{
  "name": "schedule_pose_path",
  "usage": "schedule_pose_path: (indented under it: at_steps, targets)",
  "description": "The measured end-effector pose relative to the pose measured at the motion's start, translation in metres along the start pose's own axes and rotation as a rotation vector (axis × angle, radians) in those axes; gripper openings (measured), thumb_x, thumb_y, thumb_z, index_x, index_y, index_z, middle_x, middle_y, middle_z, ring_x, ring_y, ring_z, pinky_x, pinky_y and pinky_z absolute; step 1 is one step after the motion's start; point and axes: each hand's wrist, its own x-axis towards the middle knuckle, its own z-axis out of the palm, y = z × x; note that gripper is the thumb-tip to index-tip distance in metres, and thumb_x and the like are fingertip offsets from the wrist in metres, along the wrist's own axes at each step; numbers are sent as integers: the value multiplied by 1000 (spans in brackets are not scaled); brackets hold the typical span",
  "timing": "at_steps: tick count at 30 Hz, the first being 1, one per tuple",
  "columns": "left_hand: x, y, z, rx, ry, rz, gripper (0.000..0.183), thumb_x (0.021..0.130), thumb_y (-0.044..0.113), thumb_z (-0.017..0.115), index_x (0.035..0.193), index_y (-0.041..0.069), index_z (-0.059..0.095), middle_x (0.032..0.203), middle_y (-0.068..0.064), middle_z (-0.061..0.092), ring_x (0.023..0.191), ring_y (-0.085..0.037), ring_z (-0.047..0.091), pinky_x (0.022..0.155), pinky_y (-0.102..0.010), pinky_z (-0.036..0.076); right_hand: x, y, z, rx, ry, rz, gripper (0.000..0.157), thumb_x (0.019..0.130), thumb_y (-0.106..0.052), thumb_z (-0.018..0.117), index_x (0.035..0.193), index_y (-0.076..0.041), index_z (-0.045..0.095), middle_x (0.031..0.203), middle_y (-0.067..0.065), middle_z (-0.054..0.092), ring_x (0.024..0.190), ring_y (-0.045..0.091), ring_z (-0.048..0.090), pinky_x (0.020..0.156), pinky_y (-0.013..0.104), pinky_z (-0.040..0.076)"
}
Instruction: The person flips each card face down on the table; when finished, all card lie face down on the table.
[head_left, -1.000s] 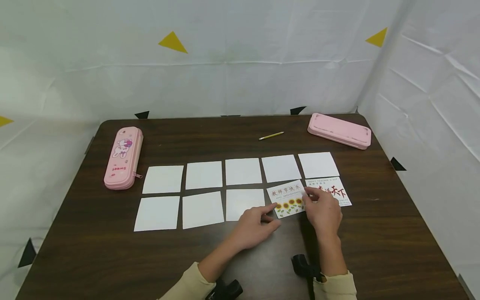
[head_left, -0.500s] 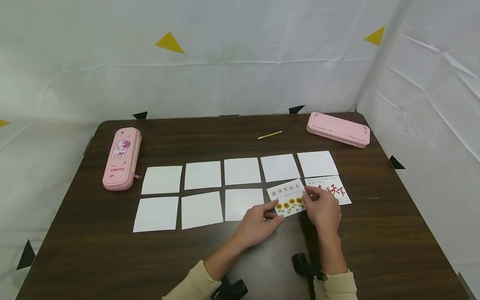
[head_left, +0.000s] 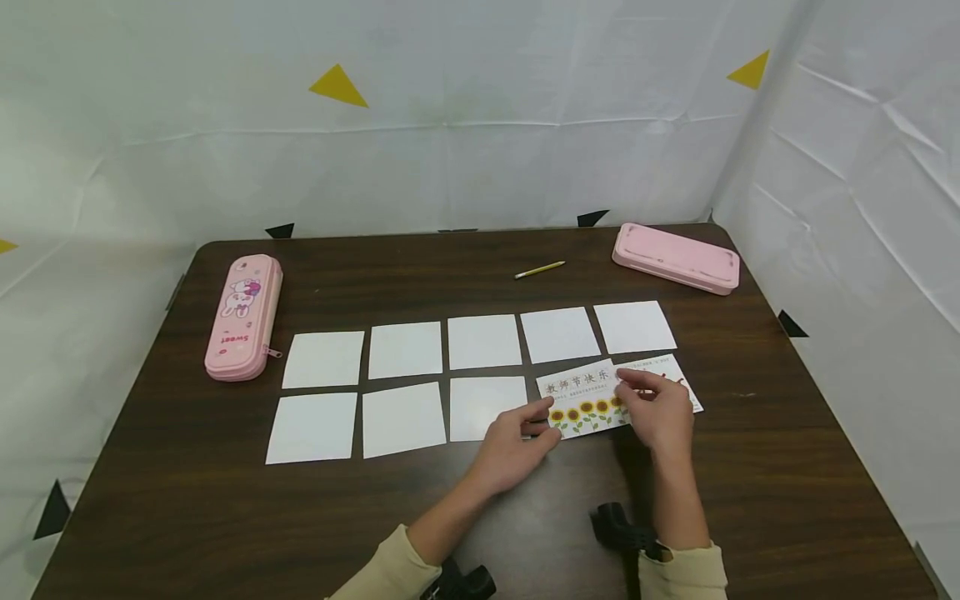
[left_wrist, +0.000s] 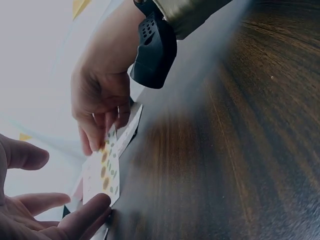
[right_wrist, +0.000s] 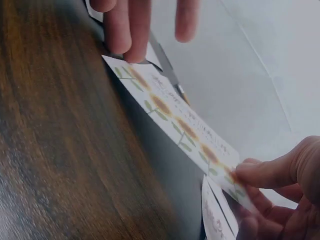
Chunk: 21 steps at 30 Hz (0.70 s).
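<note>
A white card (head_left: 585, 385) printed with Chinese characters and a row of sunflowers is pinched at its right end by my right hand (head_left: 663, 421), thumb against its face. In the right wrist view the sunflower card (right_wrist: 172, 117) tilts up off the table. Its right end overlaps a red-lettered card (head_left: 663, 364), which my right hand partly hides. My left hand (head_left: 506, 454) has its fingertips at the sunflower card's left edge, fingers loosely extended. In the left wrist view, its thumb stands apart from the card (left_wrist: 102, 175).
Several blank white cards (head_left: 480, 342) lie in two rows on the dark wooden table (head_left: 225, 517). A pink pencil case (head_left: 243, 317) lies at the left, another pink case (head_left: 677, 258) at the back right. A short yellow pencil (head_left: 540, 270) lies near the back edge.
My right hand has moved slightly right, and the sunflower card's right end has shifted right over the red-lettered card. The left hand has barely moved.
</note>
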Motion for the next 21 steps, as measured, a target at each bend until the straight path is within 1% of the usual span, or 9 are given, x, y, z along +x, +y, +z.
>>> schedule_pose_path:
  at_steps: [3,6,8,11,14,16,18,19,21]
  targets:
    - [0,0,0,-14,0,2,48,90,14,62,134,-1,58,123,-20,63,108,-26,66,85,-33,53,0,1,-1,42,2,2,24,90,-12,67,111,-2,74,102,18,71,92,28,63,74,24,43]
    - [-1,0,-1,-20,1,-11,48,89,15,62,135,0,57,123,-19,63,108,-25,65,84,-31,52,0,1,-2,94,-16,13,25,91,-10,67,113,0,73,106,19,71,95,25,61,71,14,42]
    - [-1,0,0,-18,3,-21,49,89,16,62,135,1,57,124,-17,64,108,-24,65,83,-30,52,0,1,-3,129,-30,24,26,91,-9,68,114,2,72,108,20,70,96,25,60,70,12,42]
    - [-1,0,1,-3,11,-33,51,88,17,63,136,1,57,126,-15,63,108,-22,65,82,-29,51,0,2,-6,171,-48,56,28,91,-9,69,116,2,71,112,21,69,97,23,58,73,15,41]
    - [-2,0,1,-16,17,-28,50,89,15,63,136,0,56,126,-14,63,103,-21,67,77,-25,52,0,2,-8,194,-56,77,28,90,-10,70,115,3,71,113,22,68,99,21,54,76,23,39]
    - [-2,0,1,-51,20,-19,47,89,11,63,134,-2,57,125,-14,64,97,-20,69,71,-22,52,0,2,-10,206,-64,91,28,90,-11,71,114,3,71,114,22,68,101,20,52,78,26,37]
    - [-2,0,1,-105,26,-9,43,90,6,61,131,-3,59,123,-15,66,94,-23,70,66,-19,51,1,3,-11,214,-87,103,29,91,-13,70,116,3,70,117,22,67,104,21,51,79,28,37]
    - [-2,0,1,-131,33,2,41,89,3,60,129,-4,61,121,-16,66,92,-25,70,64,-19,51,1,3,-12,221,-102,110,30,92,-13,69,117,3,70,119,22,66,105,21,51,79,28,37]
    - [-2,0,0,-156,52,17,37,89,-1,61,125,-4,64,118,-16,68,93,-27,71,63,-17,51,2,4,-14,232,-137,124,31,94,-15,66,121,2,68,124,21,63,105,20,50,79,27,38]
